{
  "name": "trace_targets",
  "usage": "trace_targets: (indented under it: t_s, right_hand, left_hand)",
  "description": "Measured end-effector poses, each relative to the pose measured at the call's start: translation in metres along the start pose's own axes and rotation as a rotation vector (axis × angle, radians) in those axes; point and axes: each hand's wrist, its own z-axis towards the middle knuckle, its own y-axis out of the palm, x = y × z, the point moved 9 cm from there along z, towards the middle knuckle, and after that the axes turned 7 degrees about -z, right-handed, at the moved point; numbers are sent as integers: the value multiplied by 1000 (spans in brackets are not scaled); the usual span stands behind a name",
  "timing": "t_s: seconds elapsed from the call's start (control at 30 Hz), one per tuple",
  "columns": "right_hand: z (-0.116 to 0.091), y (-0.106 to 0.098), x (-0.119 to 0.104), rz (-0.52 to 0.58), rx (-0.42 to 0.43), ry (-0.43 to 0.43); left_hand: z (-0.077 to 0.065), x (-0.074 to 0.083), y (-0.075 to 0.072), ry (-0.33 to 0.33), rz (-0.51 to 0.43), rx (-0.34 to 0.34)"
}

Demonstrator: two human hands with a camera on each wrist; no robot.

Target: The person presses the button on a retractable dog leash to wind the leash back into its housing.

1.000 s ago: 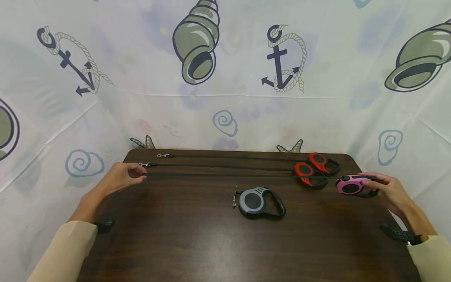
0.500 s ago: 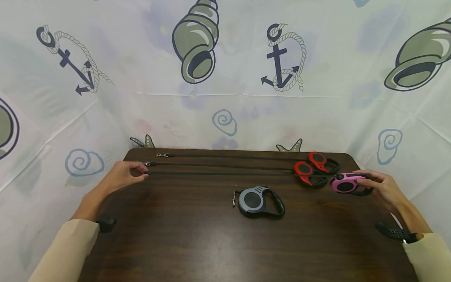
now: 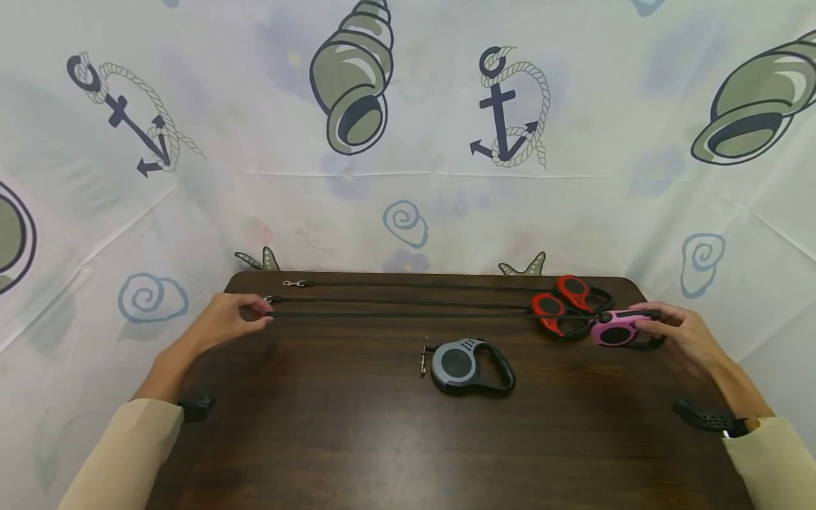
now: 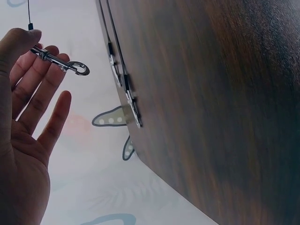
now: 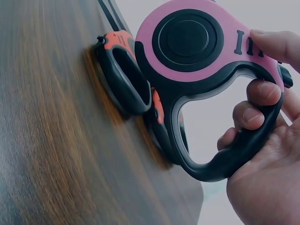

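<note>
With my right hand [image 3: 687, 341] I grip a pink and black retractable dog leash [image 3: 615, 334] by its handle; in the right wrist view, fingers curl through the handle loop and the thumb lies on the casing. Its dark cord [image 3: 408, 316] runs taut leftward to my left hand [image 3: 228, 322]. There, thumb and fingers pinch the cord's end at a metal snap hook [image 4: 56, 60], seen in the left wrist view. Two red and black retractable leashes [image 3: 572, 286] [image 3: 548, 306] lie behind and to the left of the pink one, their cords stretched left across the table.
A grey and black retractable leash [image 3: 457, 363] lies mid-table, its cord drawn in and its hook at its left side. The brown table [image 3: 357, 439] ends at a white printed cloth [image 3: 440, 205] behind. Metal hooks [image 3: 295, 283] of the red leashes lie near the back left.
My right hand has moved left with the pink leash, bringing it closer to the red leashes. My left hand has shifted slightly right, still pinching the cord's end.
</note>
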Motion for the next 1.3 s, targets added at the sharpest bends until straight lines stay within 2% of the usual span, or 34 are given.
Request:
trace_targets:
  t_s: [0.17, 0.3, 0.57, 0.73, 0.93, 1.17, 1.3]
  right_hand:
    - [2, 6, -4, -57, -2, 6]
    - [5, 12, -8, -102, -13, 7]
    - [11, 22, -14, -105, -12, -6]
    - [16, 32, -19, -50, -42, -44]
    - [19, 39, -22, -14, -47, -40]
    - [21, 42, -25, -51, -29, -18]
    - [20, 45, -27, -86, -21, -13]
  left_hand:
    - [2, 6, 3, 45, -17, 14]
    - [3, 9, 4, 61, 4, 22]
    - [7, 18, 5, 104, 21, 43]
    - [8, 18, 8, 95, 29, 39]
    - [11, 18, 12, 88, 29, 22]
    - [17, 21, 15, 106, 15, 21]
    - [19, 22, 18, 95, 28, 16]
